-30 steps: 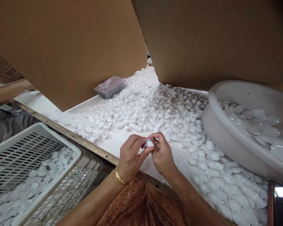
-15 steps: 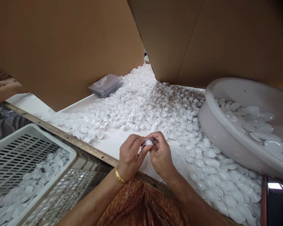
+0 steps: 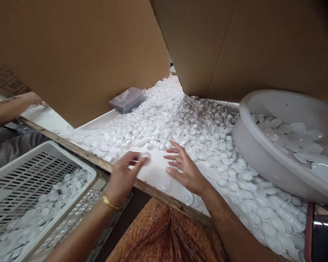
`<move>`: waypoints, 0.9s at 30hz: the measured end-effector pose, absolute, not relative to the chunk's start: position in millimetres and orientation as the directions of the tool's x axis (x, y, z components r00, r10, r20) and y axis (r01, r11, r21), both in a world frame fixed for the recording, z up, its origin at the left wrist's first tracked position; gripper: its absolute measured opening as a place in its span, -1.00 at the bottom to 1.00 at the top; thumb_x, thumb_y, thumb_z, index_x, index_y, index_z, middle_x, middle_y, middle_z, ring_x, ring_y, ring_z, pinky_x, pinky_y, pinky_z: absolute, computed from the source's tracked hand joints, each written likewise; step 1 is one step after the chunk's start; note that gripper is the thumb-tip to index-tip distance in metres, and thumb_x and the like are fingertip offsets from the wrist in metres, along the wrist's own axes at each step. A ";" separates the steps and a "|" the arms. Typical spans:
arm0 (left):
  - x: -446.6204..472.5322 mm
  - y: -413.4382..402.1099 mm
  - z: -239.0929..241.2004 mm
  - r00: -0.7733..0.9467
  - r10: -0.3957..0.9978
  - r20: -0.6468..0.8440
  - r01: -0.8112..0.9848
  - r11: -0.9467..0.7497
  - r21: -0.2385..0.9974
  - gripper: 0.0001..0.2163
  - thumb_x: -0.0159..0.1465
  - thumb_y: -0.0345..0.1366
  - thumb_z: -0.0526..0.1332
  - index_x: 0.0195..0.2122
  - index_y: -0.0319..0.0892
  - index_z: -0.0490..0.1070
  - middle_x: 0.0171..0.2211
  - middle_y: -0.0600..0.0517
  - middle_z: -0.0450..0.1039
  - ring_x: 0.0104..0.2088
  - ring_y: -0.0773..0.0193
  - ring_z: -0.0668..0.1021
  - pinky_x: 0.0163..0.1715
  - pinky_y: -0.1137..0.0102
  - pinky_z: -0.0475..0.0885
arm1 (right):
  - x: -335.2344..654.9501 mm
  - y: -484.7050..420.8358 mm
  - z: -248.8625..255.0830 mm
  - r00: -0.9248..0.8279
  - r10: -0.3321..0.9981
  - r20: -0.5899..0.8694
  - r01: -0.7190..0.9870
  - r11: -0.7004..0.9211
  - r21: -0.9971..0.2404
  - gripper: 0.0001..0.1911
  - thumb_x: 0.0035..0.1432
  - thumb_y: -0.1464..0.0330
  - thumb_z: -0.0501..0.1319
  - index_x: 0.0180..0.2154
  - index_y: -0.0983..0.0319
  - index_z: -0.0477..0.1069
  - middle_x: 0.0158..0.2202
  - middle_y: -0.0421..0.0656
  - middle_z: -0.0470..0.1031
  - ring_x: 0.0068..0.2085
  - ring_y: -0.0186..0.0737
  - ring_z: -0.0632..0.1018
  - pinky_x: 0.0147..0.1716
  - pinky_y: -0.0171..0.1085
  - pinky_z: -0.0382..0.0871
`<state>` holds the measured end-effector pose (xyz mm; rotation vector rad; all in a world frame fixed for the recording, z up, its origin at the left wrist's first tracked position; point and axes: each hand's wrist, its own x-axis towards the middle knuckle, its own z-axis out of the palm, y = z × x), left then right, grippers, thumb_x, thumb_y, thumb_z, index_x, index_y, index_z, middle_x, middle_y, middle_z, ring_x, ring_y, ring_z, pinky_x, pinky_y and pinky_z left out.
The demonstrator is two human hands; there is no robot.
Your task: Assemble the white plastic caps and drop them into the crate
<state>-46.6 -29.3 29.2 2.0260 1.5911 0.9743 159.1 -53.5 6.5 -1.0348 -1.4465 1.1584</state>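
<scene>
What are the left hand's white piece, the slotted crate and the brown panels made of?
White piece: perhaps plastic, going by its pale colour; blur hides its finish. Slotted crate: probably satin moulded plastic, from its regular slots. Brown panels: apparently matt cardboard; the right one has a straight crease.

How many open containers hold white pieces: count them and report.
2: the slatted basket at lower left and the round basin at right. Others may be hidden behind the cardboard or under the basket.

Left hand (image 3: 123,175), alone with the small white piece (image 3: 145,156), now apart from the loosely spread right hand (image 3: 189,172).
</scene>
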 end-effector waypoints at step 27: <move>-39.5 37.0 -3.8 0.391 0.898 0.200 0.876 -0.430 0.220 -0.88 0.19 -0.34 0.10 -0.43 -0.22 0.39 -0.37 -0.04 0.34 -0.38 0.25 0.42 -0.39 0.38 0.29 | 155.7 -49.4 -14.9 -0.164 0.985 0.049 0.587 0.138 -0.798 -0.96 0.08 0.43 0.16 -0.39 0.19 0.29 -0.49 -0.26 0.41 -0.45 -0.32 0.42 -0.44 -0.35 0.23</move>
